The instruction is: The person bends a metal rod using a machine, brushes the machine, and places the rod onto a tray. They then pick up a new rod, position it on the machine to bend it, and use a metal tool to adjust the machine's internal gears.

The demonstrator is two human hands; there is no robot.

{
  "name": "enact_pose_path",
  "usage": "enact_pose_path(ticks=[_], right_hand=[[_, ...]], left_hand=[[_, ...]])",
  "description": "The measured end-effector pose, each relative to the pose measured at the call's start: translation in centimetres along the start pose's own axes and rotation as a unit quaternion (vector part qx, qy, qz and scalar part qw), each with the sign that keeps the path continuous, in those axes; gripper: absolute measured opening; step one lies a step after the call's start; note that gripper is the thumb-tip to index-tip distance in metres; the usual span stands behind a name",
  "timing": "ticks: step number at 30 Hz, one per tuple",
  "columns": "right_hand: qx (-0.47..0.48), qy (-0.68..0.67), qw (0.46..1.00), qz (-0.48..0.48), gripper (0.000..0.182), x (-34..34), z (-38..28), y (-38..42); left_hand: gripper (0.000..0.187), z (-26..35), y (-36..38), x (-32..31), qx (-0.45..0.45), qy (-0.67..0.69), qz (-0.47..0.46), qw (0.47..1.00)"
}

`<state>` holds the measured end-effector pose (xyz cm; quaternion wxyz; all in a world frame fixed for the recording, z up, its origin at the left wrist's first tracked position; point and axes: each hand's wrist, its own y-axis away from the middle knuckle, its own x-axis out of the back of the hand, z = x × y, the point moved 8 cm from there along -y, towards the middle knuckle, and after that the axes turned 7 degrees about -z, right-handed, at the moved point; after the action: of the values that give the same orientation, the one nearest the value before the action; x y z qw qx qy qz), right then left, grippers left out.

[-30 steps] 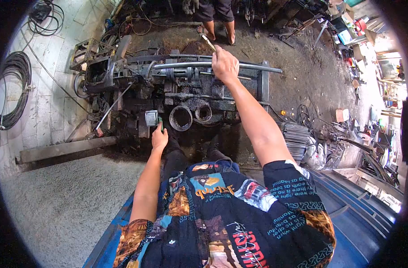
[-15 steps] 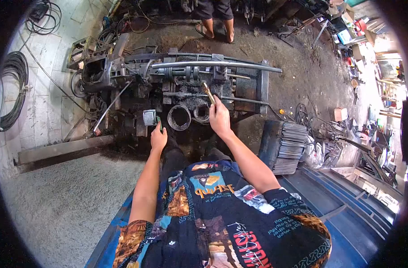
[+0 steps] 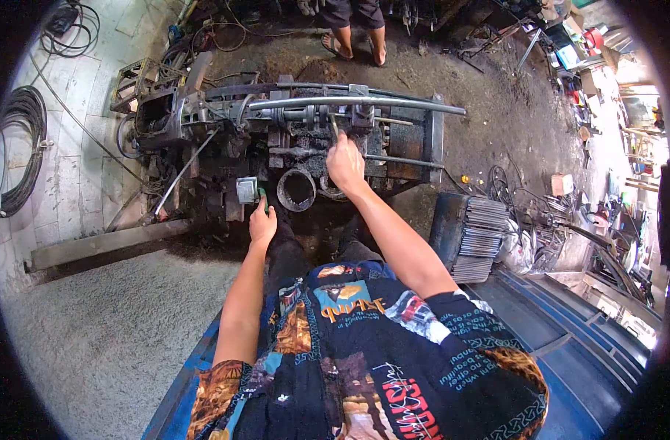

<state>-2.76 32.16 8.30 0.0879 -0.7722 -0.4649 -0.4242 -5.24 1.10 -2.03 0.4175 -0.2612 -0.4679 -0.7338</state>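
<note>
My right hand (image 3: 345, 161) is closed around a slim, brush-like stick (image 3: 335, 126) with a light brown shaft. The stick's far end reaches the shaft and rings of a dark metal machine (image 3: 311, 117), which looks like a lathe. My left hand (image 3: 262, 224) has its fingers closed at a small green handle (image 3: 262, 196), beside a grey metal box (image 3: 246, 190) on the machine's near side. Between my hands lies a round metal ring (image 3: 296, 190). A second ring (image 3: 330, 188) is partly hidden by my right hand.
A long metal pipe (image 3: 394, 105) lies across the machine. Another person's feet (image 3: 342, 45) stand beyond it. A ribbed metal block (image 3: 468, 236) sits to my right, and a coiled cable (image 3: 23, 150) hangs on the left wall. A beam (image 3: 107, 244) lies at left.
My right hand has moved forward and slightly left, carrying the stick's tip up to the machine's shaft. The left hand stays at the green handle.
</note>
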Motion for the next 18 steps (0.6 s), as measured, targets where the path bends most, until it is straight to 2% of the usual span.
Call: enact_pose_path(ticks=[2, 4, 5, 7, 9, 10, 11, 13, 14, 15, 16, 17, 18], right_hand=[[0.062, -0.051, 0.996, 0.038, 0.041, 1.4, -0.2, 3.3], [0.06, -0.085, 0.994, 0.035, 0.036, 2.5, 1.3, 6.7], [0.033, -0.125, 0.991, 0.021, 0.033, 2.5, 3.4, 8.0], [-0.034, -0.12, 0.991, 0.038, 0.029, 3.3, 8.7, 9.7], [-0.103, -0.088, 0.982, 0.129, 0.028, 3.6, 15.5, 10.2], [-0.172, -0.106, 0.968, 0.147, 0.029, 3.5, 19.2, 10.0], [-0.245, -0.133, 0.947, 0.163, 0.029, 4.0, 21.6, 10.0], [-0.292, -0.239, 0.903, 0.206, 0.027, -0.7, 33.1, 8.0], [-0.288, -0.421, 0.842, 0.178, 0.026, -1.4, 33.4, 7.0], [-0.273, -0.586, 0.749, 0.143, 0.025, -1.8, 32.5, 5.9], [-0.298, -0.628, 0.698, 0.171, 0.029, -1.7, 32.0, 5.2], [-0.299, -0.63, 0.696, 0.171, 0.029, -1.2, 31.0, 4.8], [-0.333, -0.584, 0.721, 0.169, 0.033, -0.8, 30.6, 4.8]], left_hand=[[0.045, 0.2, 0.0, 0.3, -0.019, 0.004, 0.007, 1.0], [0.045, 0.0, -0.4, 0.1, -0.019, 0.011, -0.001, 1.0], [0.045, -0.3, -0.5, 0.0, -0.019, 0.019, -0.007, 1.0], [0.044, -0.1, -0.3, 0.4, -0.007, 0.035, -0.019, 0.999], [0.044, 0.1, -0.3, 0.1, 0.002, 0.05, -0.033, 0.998], [0.044, 0.1, -0.3, 0.1, 0.003, 0.043, -0.026, 0.999], [0.043, 0.2, -0.2, 0.2, 0.004, 0.034, -0.018, 0.999], [0.043, 0.4, 0.0, 0.3, -0.005, 0.02, -0.009, 1.0], [0.043, 0.6, 0.1, 0.4, -0.014, 0.007, 0.001, 1.0], [0.043, 0.7, 0.2, 0.5, -0.023, -0.005, 0.01, 1.0], [0.043, 0.8, 0.2, 0.6, -0.024, -0.008, 0.01, 1.0], [0.043, 0.8, 0.1, 0.6, -0.017, -0.002, -0.001, 1.0], [0.043, 0.5, 0.1, 0.5, -0.011, 0.004, -0.012, 1.0]])
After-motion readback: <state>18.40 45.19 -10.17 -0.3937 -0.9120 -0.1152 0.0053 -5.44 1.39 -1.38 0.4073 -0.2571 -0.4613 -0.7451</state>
